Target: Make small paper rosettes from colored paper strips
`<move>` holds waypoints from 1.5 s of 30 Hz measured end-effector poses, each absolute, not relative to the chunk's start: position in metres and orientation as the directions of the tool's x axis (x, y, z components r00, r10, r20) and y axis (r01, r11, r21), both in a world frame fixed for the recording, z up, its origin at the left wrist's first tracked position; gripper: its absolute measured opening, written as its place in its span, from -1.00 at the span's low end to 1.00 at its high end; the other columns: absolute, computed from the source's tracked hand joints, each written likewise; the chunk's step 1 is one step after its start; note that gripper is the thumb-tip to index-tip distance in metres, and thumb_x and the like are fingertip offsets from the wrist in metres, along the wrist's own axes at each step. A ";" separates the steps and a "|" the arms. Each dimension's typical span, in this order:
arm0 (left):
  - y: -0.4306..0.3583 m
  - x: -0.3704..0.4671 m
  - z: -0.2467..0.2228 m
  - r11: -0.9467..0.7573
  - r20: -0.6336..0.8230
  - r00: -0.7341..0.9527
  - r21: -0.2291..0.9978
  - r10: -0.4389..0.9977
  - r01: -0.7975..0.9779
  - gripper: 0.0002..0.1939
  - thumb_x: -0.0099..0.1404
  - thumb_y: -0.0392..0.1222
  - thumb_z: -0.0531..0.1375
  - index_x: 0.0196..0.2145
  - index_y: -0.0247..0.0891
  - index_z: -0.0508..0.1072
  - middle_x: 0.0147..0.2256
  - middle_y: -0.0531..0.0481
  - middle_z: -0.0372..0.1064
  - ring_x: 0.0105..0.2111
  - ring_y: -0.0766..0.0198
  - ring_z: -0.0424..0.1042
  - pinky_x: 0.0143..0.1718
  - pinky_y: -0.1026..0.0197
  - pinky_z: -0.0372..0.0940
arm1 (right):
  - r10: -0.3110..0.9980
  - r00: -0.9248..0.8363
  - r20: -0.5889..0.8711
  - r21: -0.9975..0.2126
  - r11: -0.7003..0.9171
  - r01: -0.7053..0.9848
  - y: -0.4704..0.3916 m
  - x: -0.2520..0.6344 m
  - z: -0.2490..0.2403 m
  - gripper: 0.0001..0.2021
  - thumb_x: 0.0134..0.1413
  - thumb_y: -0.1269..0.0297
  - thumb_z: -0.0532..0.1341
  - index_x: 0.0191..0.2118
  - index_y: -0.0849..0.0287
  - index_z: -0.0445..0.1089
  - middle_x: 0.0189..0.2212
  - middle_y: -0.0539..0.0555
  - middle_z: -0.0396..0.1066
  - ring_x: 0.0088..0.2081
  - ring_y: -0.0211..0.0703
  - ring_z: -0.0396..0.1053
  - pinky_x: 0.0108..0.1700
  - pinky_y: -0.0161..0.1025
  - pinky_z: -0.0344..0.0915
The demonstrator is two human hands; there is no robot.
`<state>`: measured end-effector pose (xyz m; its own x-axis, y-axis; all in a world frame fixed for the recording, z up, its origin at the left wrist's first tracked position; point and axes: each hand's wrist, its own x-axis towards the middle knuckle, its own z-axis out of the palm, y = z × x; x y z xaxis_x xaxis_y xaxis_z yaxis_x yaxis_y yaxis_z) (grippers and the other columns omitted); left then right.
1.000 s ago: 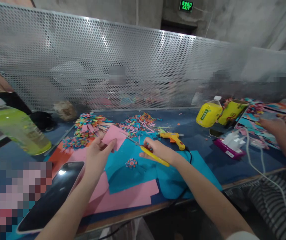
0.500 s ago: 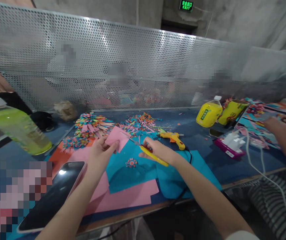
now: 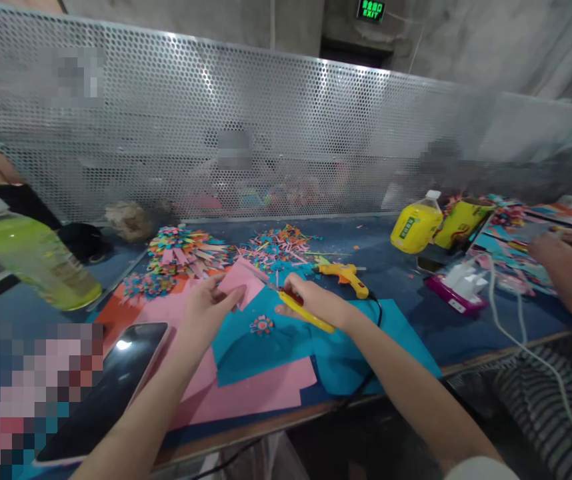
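Note:
Between the fingers and thumb of my left hand (image 3: 211, 303) is a small piece of pink paper (image 3: 243, 283). My right hand (image 3: 313, 301) grips yellow-handled scissors (image 3: 311, 316), whose blades reach the paper's upper right edge. Below the hands, a small curled paper flower (image 3: 262, 325) in pink and orange rests on blue paper (image 3: 261, 360). Just past my right hand lies a yellow glue gun (image 3: 345, 276) with a black cord. Pink sheets (image 3: 246, 397) lie under and in front of the blue paper.
A phone (image 3: 111, 380) lies by my left forearm, with a green drink bottle (image 3: 36, 257) beyond. Fringed paper pieces (image 3: 181, 250) and paper scraps (image 3: 283, 247) are heaped behind. At right are a yellow bottle (image 3: 416, 225), a purple-based power strip (image 3: 459, 290) and another person's hands (image 3: 559, 250).
The pink paper has shifted slightly right and down in my left hand, closer to my right hand. The scissor blades show less beyond the paper's edge.

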<state>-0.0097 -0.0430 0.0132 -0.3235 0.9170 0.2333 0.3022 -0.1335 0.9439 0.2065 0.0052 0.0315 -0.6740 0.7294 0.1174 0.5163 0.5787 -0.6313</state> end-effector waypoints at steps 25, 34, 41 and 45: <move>-0.042 -0.020 0.015 -0.013 0.197 -0.167 0.684 0.966 0.729 -0.71 0.07 -0.07 0.09 -0.31 -0.32 0.39 -0.61 0.05 0.33 -0.58 0.24 0.35 -0.56 0.28 0.14 | 0.780 -0.607 0.152 -0.645 0.544 0.537 0.010 0.202 0.029 -0.70 -0.12 0.06 0.17 -0.36 0.15 0.14 -0.56 -0.10 0.17 -0.53 -0.33 0.09 -0.49 -0.37 0.05; -0.045 -0.017 -0.006 0.269 0.400 -0.249 0.007 0.882 0.963 -0.39 0.12 -0.15 0.07 0.14 -0.30 0.12 0.16 -0.35 -0.01 0.09 -0.23 0.05 -0.09 -0.16 0.09 | 0.812 -0.547 0.202 -0.614 0.541 0.576 0.025 0.206 0.014 -0.67 -0.14 0.01 0.18 -0.36 0.13 0.12 -0.55 -0.10 0.21 -0.54 -0.31 0.13 -0.49 -0.36 0.04; -0.048 0.006 0.002 -0.090 0.481 0.141 -0.126 0.866 0.988 -0.30 0.13 -0.38 0.02 0.21 -0.09 -0.05 0.26 -0.11 -0.27 0.20 -0.05 -0.15 0.09 -0.19 -0.26 | 0.822 -0.517 0.239 -0.653 0.530 0.541 0.034 0.208 0.006 -0.67 -0.13 0.00 0.17 -0.35 0.13 0.13 -0.54 -0.09 0.21 -0.54 -0.32 0.14 -0.51 -0.36 0.05; -0.047 0.004 0.004 -0.271 0.291 0.278 -0.062 0.916 0.960 -0.31 0.03 -0.37 0.06 0.15 -0.02 0.11 0.17 -0.05 0.06 0.16 -0.04 -0.03 0.09 -0.25 -0.31 | 0.851 -0.471 0.233 -0.663 0.494 0.563 0.036 0.208 0.008 -0.66 -0.15 0.00 0.18 -0.35 0.14 0.12 -0.57 -0.10 0.18 -0.56 -0.31 0.14 -0.54 -0.37 0.05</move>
<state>0.0036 -0.0474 0.0036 0.2775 0.9157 0.2905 0.9605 -0.2714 -0.0620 0.2080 0.0358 0.0083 -0.4714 0.8506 0.2328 0.5632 0.4935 -0.6628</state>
